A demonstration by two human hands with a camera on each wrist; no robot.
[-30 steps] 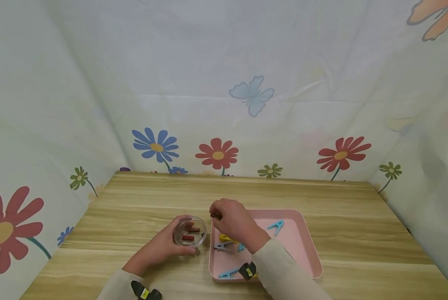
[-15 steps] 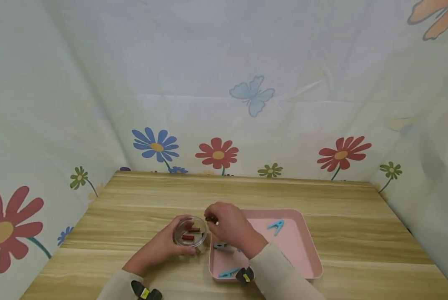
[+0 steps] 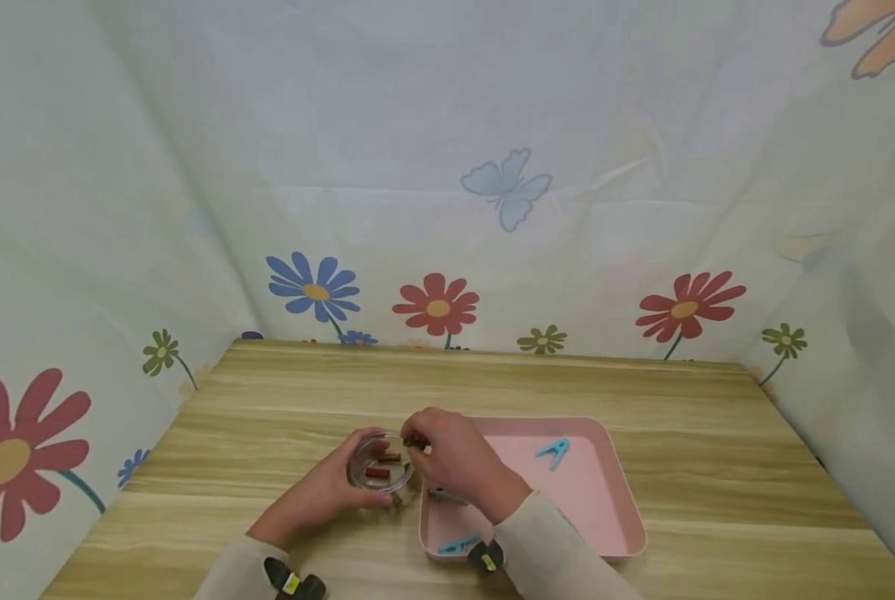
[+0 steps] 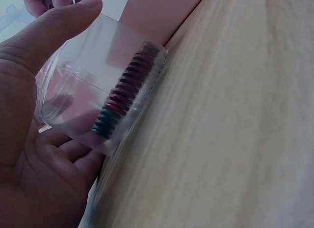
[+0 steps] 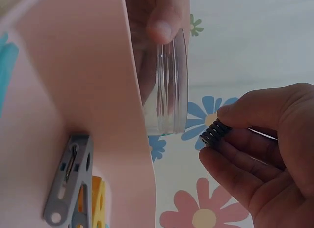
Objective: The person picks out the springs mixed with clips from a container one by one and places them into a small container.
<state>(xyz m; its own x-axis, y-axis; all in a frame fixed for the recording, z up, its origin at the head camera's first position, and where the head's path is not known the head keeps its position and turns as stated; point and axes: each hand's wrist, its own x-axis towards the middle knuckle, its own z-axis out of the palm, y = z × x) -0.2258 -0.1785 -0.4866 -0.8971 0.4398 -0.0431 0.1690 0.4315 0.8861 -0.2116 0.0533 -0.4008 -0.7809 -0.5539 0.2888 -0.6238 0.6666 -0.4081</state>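
While the left hand (image 3: 320,492) grips a small clear dish (image 3: 379,472) on the tabletop (image 3: 282,400), its thumb curled over the near rim and its other fingers (image 4: 73,154) cupped under the wall, the right hand (image 3: 458,458) holds a dark spring (image 5: 215,133) right at the dish's open rim. The spring is pinched between the thumb tip and the fingers (image 5: 235,174) of the right hand, with only its coiled end showing past the fingertips, just beside the dish's edge but not inside it. Two red springs (image 3: 382,465) lie in the dish; the left wrist view shows them pressed along its wall. The dish stands just left of a pink tray (image 3: 612,500), nearly touching its corner. In the tray lie a grey clothes peg (image 5: 68,181) with a yellow one (image 5: 95,201) beside it, and two blue pegs, one (image 3: 552,451) toward the far side and one (image 3: 458,545) at the near edge.
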